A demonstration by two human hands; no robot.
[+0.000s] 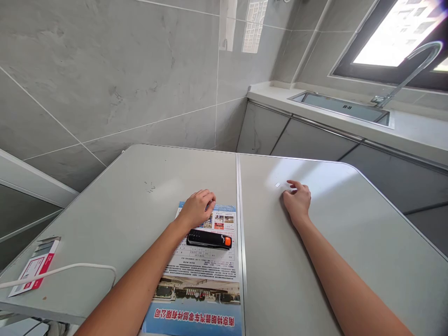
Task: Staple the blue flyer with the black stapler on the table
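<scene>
My left hand [198,206] rests over the top edge of a printed leaflet [199,266], its fingers curled in. Whatever may be inside those fingers is hidden. Just below that hand, a black stapler [206,238] with an orange end lies across the leaflet, close to my wrist. On the right half of the table, my right hand [297,199] has its thumb and index finger apart, with nothing visible between them. A small white piece [277,185] lies on the table just left of the fingertips, not touching them.
The folding table [140,224] has a metal seam [239,186] down its middle. At the left lie a red-and-white card packet [35,268] and a white cable [77,266]. Beyond are a tiled wall [140,70] and a counter with a sink [343,108] and faucet [409,70].
</scene>
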